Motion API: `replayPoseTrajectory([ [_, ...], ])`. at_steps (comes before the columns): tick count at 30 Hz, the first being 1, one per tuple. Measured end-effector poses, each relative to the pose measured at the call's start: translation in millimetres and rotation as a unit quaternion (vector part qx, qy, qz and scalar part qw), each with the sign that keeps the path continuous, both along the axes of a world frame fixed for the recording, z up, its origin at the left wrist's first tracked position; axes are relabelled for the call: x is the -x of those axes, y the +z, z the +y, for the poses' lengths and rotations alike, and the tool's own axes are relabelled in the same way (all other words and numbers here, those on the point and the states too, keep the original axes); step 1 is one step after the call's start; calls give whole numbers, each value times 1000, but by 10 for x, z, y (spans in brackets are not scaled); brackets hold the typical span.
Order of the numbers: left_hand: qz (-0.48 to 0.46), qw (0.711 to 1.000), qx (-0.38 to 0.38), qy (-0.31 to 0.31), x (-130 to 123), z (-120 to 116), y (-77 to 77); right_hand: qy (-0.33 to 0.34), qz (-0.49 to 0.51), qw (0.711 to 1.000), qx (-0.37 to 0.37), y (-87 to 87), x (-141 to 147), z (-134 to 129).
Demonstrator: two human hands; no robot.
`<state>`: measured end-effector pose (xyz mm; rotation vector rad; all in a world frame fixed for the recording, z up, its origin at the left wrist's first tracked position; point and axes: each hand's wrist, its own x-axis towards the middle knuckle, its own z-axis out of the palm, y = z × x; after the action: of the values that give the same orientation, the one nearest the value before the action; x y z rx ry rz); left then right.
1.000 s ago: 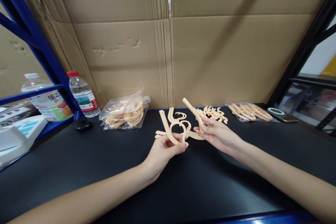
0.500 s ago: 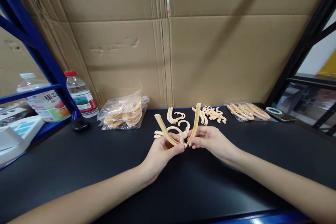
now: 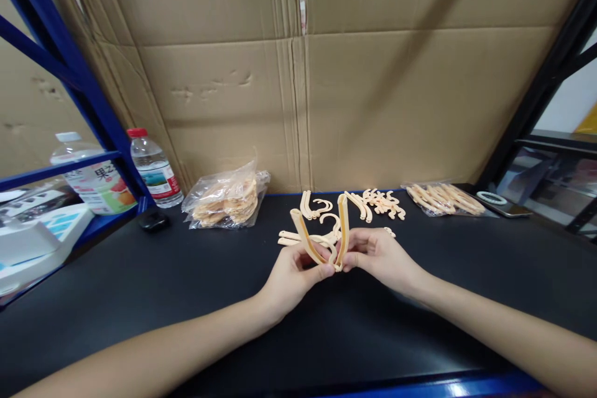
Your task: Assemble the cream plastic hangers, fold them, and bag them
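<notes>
The head view looked forward and down from above the near edge of the table (image 3: pixel 289 336), facing upright cardboard (image 3: pixel 209 87).

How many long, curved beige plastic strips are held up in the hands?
2: left strip in the left hand, leaning outward; right strip in the right hand, nearly upright. Fingers cover their lower ends; others may be hidden.

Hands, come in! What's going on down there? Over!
Left hand gripping curved beige piece. Right hand gripping second curved piece, lower ends together. More beige pieces close behind. Over.
</notes>
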<state>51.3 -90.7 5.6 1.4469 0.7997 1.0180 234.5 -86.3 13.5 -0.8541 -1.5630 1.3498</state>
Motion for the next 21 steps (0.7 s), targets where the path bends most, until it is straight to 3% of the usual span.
replayPoseTrajectory([
  [9,1,999,-31,15,-30,-84,31,-29,-3,999,-14,-25,30,-52],
  [16,-40,998,37,37,-42,-81,24,-53,4,998,-30,-35,41,-41],
  [21,-52,997,44,43,-42,-49,-15,-69,25,997,-17,-82,51,-35],
])
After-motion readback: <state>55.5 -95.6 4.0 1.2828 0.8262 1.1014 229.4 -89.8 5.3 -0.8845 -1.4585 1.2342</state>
